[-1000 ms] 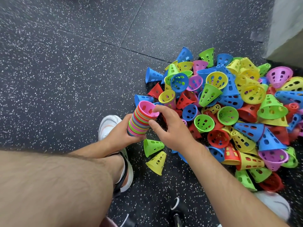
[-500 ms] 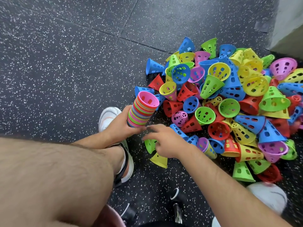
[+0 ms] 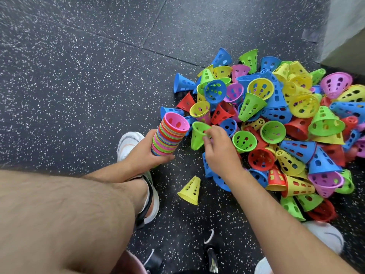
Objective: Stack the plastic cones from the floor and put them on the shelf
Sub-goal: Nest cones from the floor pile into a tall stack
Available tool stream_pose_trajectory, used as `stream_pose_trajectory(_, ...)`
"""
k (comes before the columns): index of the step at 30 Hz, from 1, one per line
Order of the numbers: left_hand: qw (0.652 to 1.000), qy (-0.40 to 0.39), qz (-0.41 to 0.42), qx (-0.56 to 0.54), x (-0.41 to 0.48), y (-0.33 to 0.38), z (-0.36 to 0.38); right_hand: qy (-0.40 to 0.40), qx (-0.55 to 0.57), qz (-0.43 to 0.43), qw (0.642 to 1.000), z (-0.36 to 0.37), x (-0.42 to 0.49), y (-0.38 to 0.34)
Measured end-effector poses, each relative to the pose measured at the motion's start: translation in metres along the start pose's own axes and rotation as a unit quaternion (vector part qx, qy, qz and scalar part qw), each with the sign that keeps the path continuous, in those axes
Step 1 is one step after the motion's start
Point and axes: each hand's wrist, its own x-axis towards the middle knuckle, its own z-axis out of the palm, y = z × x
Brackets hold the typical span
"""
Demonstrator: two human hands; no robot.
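The left hand curls round the tilted stack while the right hand pinches a green cone by its rim; entered askew, the cone could jam or slip free.

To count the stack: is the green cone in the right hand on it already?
Not on it. The right hand pinches the green cone beside the stack, whose top is pink.

A gym or sports training room is suggested: the floor is laid in black rubber tiles flecked with white, perforated plastic training cones are heaped on it, and a white athletic shoe is worn
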Motion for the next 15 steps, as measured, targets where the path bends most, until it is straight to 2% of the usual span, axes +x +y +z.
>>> stream_pose_trajectory(3, 1.000, -0.003, 0.000, 0.003, 0.000, 0.002, 0.000, 0.133, 0.051, 0.035, 0.989, -0.014, 0.013, -0.006)
stream_pose_trajectory(6, 1.000, -0.005, 0.000, 0.007, 0.000, 0.003, 0.001, 0.173, 0.086, 0.015, 0.981, -0.022, 0.023, -0.025)
stream_pose_trajectory(11, 1.000, -0.010, -0.004, 0.004, 0.000, 0.002, 0.001, 0.133, 0.097, -0.078, 0.983, -0.016, 0.026, -0.049)
stream_pose_trajectory(15, 1.000, -0.011, -0.001, -0.002, 0.000, 0.002, 0.001, 0.011, 0.095, -0.088, 0.991, -0.012, 0.013, -0.055)
